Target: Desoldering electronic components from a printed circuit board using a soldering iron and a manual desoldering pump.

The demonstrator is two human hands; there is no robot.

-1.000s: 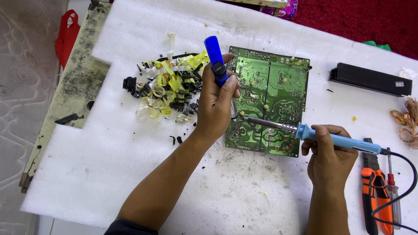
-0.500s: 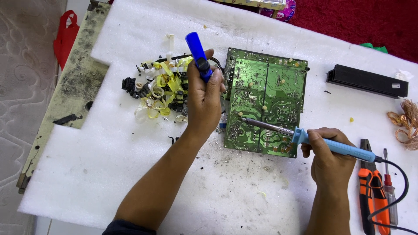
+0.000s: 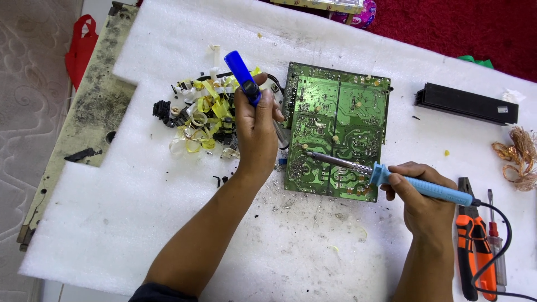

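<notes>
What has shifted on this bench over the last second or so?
The left hand slid leftward off the circuit board's edge, carrying its blue tool toward the pile of yellow scraps. The right hand kept its grip on the soldering iron, whose tip stayed on the board. Nothing was picked up or let go. The pliers and black bar lie as before.

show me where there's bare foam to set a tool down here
Bare foam lies below the scrap pile, left of the left forearm. A smaller speckled patch sits between the forearms, below the circuit board. Another runs between board and black bar. The right edge is crowded: pliers, screwdriver, copper wire.
</notes>
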